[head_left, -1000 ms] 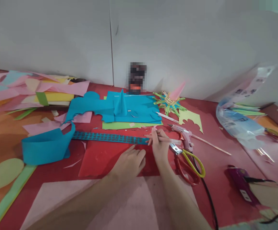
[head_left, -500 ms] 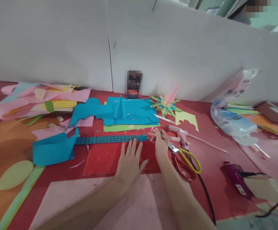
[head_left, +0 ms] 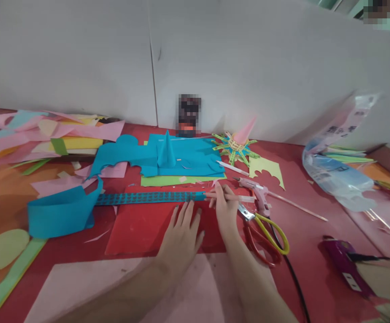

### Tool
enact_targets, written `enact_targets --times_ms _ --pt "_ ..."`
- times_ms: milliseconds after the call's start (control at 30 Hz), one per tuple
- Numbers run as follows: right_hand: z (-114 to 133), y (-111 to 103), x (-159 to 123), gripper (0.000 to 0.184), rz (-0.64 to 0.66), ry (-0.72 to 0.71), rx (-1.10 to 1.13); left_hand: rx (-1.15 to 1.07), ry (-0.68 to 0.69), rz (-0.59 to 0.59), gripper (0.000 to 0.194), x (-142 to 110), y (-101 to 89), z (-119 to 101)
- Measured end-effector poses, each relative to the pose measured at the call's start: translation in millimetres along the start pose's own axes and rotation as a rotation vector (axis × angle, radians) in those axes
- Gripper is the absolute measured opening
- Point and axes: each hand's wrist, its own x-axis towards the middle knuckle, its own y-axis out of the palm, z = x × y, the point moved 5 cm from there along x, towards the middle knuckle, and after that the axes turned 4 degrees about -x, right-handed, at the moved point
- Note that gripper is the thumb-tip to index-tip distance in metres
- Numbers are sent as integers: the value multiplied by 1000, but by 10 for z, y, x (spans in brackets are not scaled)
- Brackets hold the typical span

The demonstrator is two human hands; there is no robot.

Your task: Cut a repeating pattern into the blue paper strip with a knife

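Note:
A narrow blue paper strip [head_left: 147, 197] covered in rows of dark marks lies across a red sheet [head_left: 137, 229]. My left hand [head_left: 181, 233] rests flat with its fingers spread, fingertips at the strip's lower edge. In my right hand [head_left: 226, 208] a slim pinkish pen [head_left: 245, 198] is pinched, its tip at the strip's right end. At the strip's left end stands a curled blue paper band [head_left: 58, 215]; whether they are one piece I cannot tell. Scissors with red and yellow handles [head_left: 271, 233] lie beside my right wrist, near a pink glue gun [head_left: 261, 197].
Blue paper with a blue cone [head_left: 167, 152] lies behind the strip. To its right sits a pink-coned paper star [head_left: 238, 141]. Coloured scraps [head_left: 63, 132] are heaped at left. A plastic bag [head_left: 339, 170] and a purple power strip [head_left: 343, 264] lie at right, under a white wall [head_left: 80, 58].
The view has shifted slightly. My left fingertips have slid back from on top of the strip to its near edge. The pen's tip is now at the strip's right end.

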Motion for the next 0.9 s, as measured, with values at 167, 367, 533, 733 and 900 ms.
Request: enact_targets --times_ms 167,367,533,733,900 --pt "18 29 -15 35 92 -6 -78 -5 -52 -37 44 -28 -20 15" --pt "3 82 -46 34 213 4 -191 -3 -90 -33 47 -56 -4 40" --pt "-51 103 -50 34 275 24 -231 2 -78 -39 47 -57 2 47" --pt "-73 120 -42 33 298 6 -251 19 -68 -50 48 -57 -12 37" --pt "-42 130 -44 34 288 0 -286 27 -59 -48 48 -58 -12 33"
